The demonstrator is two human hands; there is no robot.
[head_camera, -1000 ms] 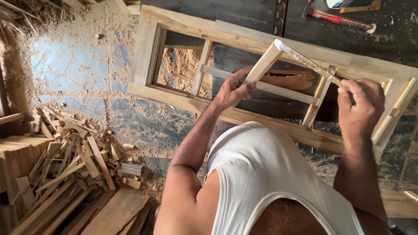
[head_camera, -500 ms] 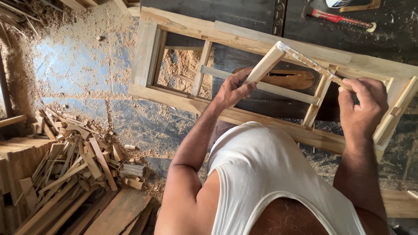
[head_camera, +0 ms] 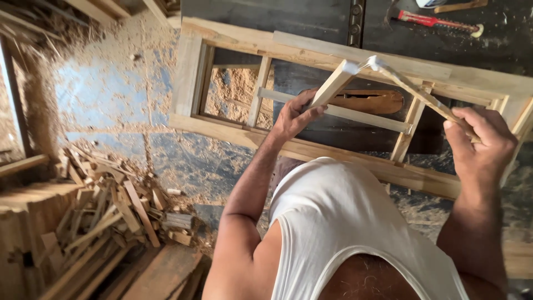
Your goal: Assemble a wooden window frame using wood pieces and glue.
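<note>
My left hand (head_camera: 293, 115) grips the lower end of a short pale wooden bar (head_camera: 334, 83) that tilts up to the right. My right hand (head_camera: 482, 145) is closed on a thin wooden strip (head_camera: 417, 91) that slants up to the left and meets the bar's top end. Both pieces are held just above a large pale wooden window frame (head_camera: 311, 151) with inner rails, which lies on a dark workbench (head_camera: 311, 16). My white sleeveless shirt hides the frame's near middle.
A red-handled tool (head_camera: 436, 21) lies on the bench at the far right. A brown wooden piece (head_camera: 369, 101) shows through the frame. Sawdust covers the blue-grey floor (head_camera: 100, 94). A heap of wood offcuts (head_camera: 105, 216) sits at lower left.
The two held pieces and both hands have stayed almost in place; my right hand has shifted slightly along the thin strip. The view has moved a little.
</note>
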